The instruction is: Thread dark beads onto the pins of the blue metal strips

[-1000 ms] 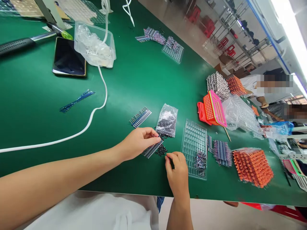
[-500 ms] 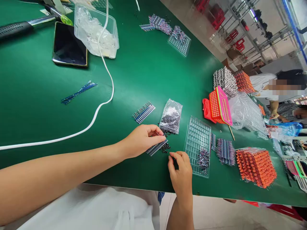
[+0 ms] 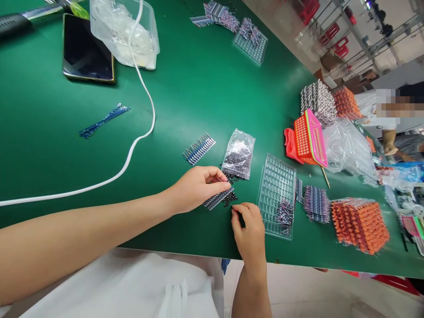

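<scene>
My left hand (image 3: 198, 189) is closed in a pinch over a small dark strip (image 3: 218, 199); what sits between its fingertips is too small to name. My right hand (image 3: 248, 223), thumb and forefinger pressed together, is just right of a pile of tiny black parts (image 3: 229, 199); anything it grips cannot be made out. Behind the pile lies a clear bag (image 3: 239, 154) of dark pieces. A strip with thin wire leads (image 3: 199, 149) rests left of the bag. To the right of my right hand is a clear gridded tray (image 3: 276, 185) with loose leaded parts at its near end.
A white cable (image 3: 130, 152) crosses the left side, near a phone (image 3: 88, 51) and plastic tub (image 3: 150, 39). Blue strips (image 3: 104, 121) lie there. Rightward are stacked strips (image 3: 316, 204), orange stacks (image 3: 360, 225) and a red basket (image 3: 304, 137). A person (image 3: 389, 137) is at the far right.
The view has shifted slightly, so the table items appear higher, and those on the right sit further right. Both hands stay near the black pile, their fingers held much as before.
</scene>
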`<act>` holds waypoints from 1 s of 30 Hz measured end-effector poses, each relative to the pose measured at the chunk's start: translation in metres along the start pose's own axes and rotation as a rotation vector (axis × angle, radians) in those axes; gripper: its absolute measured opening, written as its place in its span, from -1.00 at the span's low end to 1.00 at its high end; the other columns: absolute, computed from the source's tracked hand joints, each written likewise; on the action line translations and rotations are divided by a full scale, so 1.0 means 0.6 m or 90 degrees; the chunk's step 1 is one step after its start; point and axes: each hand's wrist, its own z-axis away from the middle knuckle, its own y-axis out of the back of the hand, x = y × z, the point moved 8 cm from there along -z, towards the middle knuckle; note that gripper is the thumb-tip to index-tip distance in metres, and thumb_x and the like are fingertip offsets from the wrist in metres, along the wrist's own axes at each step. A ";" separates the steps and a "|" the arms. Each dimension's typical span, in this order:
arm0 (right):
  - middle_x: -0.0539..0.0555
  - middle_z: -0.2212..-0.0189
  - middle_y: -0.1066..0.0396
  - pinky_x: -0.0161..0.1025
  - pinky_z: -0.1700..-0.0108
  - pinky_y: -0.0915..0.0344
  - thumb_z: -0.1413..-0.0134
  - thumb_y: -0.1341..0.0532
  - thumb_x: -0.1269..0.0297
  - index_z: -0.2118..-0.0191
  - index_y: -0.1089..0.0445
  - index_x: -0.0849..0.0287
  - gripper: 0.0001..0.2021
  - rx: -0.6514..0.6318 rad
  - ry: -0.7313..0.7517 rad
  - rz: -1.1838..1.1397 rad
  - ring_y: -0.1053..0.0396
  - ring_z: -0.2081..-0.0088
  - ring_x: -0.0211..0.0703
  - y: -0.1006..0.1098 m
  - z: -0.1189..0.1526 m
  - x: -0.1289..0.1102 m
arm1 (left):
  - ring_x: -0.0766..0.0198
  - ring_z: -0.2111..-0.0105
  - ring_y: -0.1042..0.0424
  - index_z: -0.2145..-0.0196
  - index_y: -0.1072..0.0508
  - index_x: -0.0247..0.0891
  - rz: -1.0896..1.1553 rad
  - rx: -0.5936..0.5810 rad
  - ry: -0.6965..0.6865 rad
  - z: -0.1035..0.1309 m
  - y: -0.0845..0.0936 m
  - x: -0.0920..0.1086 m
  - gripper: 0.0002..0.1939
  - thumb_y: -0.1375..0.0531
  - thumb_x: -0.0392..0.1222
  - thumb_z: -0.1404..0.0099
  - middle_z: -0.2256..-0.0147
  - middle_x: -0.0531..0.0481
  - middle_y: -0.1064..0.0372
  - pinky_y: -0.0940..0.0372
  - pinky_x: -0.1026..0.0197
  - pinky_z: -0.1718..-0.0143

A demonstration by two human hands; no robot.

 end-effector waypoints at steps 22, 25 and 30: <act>0.07 0.27 -0.45 -0.15 0.17 -0.36 -0.24 -0.17 0.46 0.13 -0.42 0.07 -0.83 -0.048 -0.003 -0.113 -0.40 0.20 -0.12 0.018 0.041 -0.008 | 0.32 0.43 -0.39 0.38 -0.46 -0.27 0.007 0.000 0.007 0.001 0.001 0.004 -0.82 -0.32 -0.11 -0.19 0.46 0.11 -0.42 -0.26 0.24 0.34; 0.07 0.28 -0.43 -0.15 0.21 -0.36 -0.22 -0.19 0.48 0.12 -0.44 0.07 -0.80 -0.078 0.015 -0.109 -0.40 0.22 -0.12 0.016 0.056 -0.015 | 0.32 0.44 -0.38 0.38 -0.45 -0.27 -0.006 0.000 0.007 0.002 0.000 0.005 -0.81 -0.32 -0.09 -0.19 0.46 0.11 -0.41 -0.26 0.23 0.34; 0.09 0.28 -0.43 -0.15 0.23 -0.35 -0.22 -0.19 0.53 0.05 -0.44 0.08 -0.74 -0.069 0.041 -0.087 -0.38 0.24 -0.13 0.007 0.074 -0.024 | 0.32 0.44 -0.37 0.38 -0.45 -0.27 -0.025 0.006 -0.002 0.001 0.001 0.007 -0.80 -0.31 -0.08 -0.19 0.46 0.10 -0.41 -0.26 0.25 0.36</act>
